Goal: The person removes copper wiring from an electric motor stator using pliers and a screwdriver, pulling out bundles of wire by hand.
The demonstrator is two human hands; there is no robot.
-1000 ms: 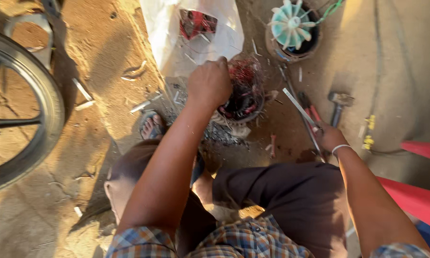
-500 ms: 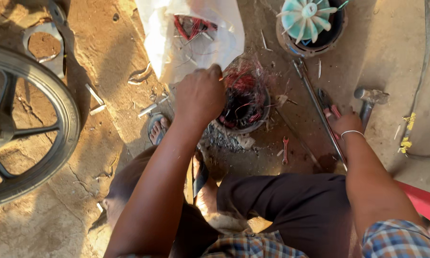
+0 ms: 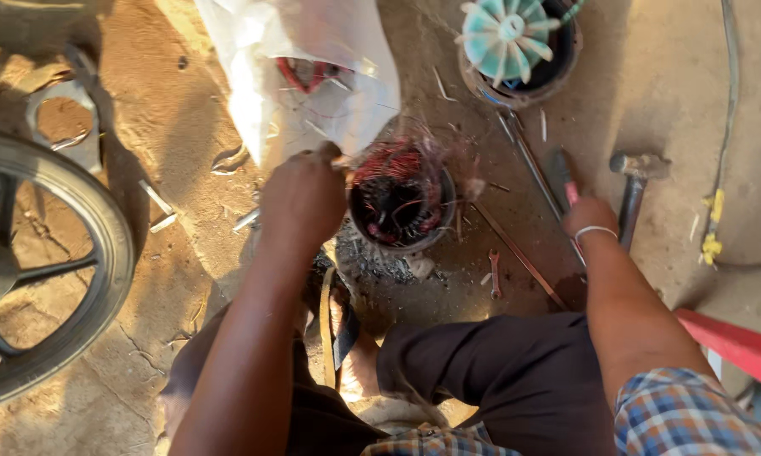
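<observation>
Nearest the lens, bent knees in dark trousers (image 3: 499, 380), checked shirt sleeve (image 3: 693, 414) at lower right, and a sandalled foot (image 3: 347, 338) tucked under the left forearm. Just beyond, left hand (image 3: 303, 201) curled nearly shut, fingertips pressed against the near-left rim of a motor stator (image 3: 397, 203); whether anything thin is pinched between them cannot be told, fingers hidden behind the knuckles. Right hand (image 3: 590, 218), banded at the wrist, resting on the ground well right of the stator, seemingly closed on a red-handled tool (image 3: 565, 181), though the grip itself hard to make out.

Stator: a dark round metal shell standing on end directly off the left fingertips, packed with reddish copper windings, loose strands frayed up and outward over the rim. Probably heavy and rigid in the shell, best taken by the outer wall; wires springy, sharp-ended, likely to snag skin, so better gripped in bundles than singly. Grey metal scraps (image 3: 372, 262) scattered at its base, toward the foot.

Right of the stator, a long metal rod (image 3: 524, 160) lying diagonally, and past the right hand a hammer (image 3: 634, 181). Left of the left hand, a spoked wheel (image 3: 51, 279) on sandy ground. Farther out from the fingertips, a white plastic sack (image 3: 313, 76) touching the stator's far edge, and a pale green fan impeller (image 3: 509, 38) sitting in a dark housing.
</observation>
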